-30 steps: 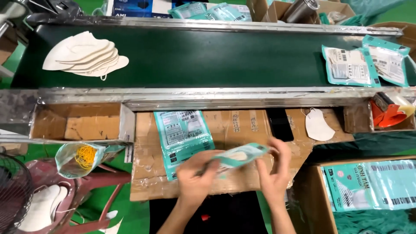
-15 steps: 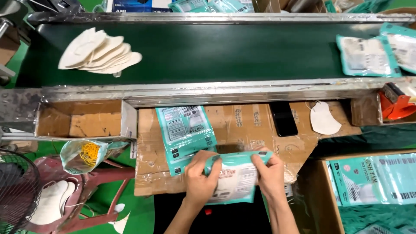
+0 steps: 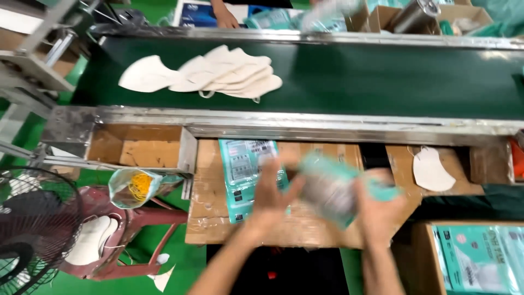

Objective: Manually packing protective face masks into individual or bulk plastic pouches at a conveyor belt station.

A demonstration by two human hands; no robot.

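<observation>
My left hand [image 3: 270, 196] and my right hand [image 3: 379, 207] both hold a teal mask pouch [image 3: 333, 186] above the cardboard-covered worktop [image 3: 207, 218]; the pouch is blurred by motion. A small pile of the same teal pouches [image 3: 243, 169] lies flat on the cardboard just left of my left hand. A fanned heap of white folded face masks [image 3: 218, 74] rests on the dark green conveyor belt [image 3: 382, 76] beyond the worktop. One single white mask [image 3: 431, 169] lies on cardboard to the right.
A carton [image 3: 480, 257] of teal pouches stands at lower right. An open cardboard bin [image 3: 136, 147] sits left under the belt's steel rail. A fan [image 3: 33, 229], a red stool [image 3: 136, 224] with masks and a plastic bag [image 3: 136, 186] are at left. Another person's hand [image 3: 224, 16] reaches beyond the belt.
My hands have lifted the pouch up and to the right, off the worktop. The mask heap has travelled right along the belt. The pouches on the belt's right end are out of view.
</observation>
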